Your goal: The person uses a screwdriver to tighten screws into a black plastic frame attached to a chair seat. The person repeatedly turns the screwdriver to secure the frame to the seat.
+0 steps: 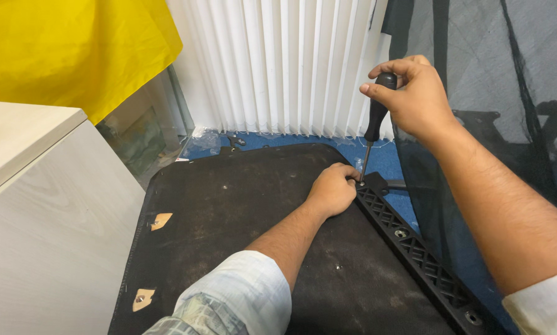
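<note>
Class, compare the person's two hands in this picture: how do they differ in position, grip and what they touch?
The right hand is raised and closed around the screwdriver handle; the left hand lies low on the dark panel. The right hand grips from the top; the left hand's fingers press beside the tip, at the black lattice bracket. Both have pale sleeves.

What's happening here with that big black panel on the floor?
A person is working a screwdriver at the far end of a black plastic lattice strip that runs along the edge of a dusty dark panel. The right hand grips the handle from above, with the tool upright. The left hand rests on the panel, fingers at the tip. Two more screw spots show along the strip. A pale wooden cabinet stands to the left.
</note>
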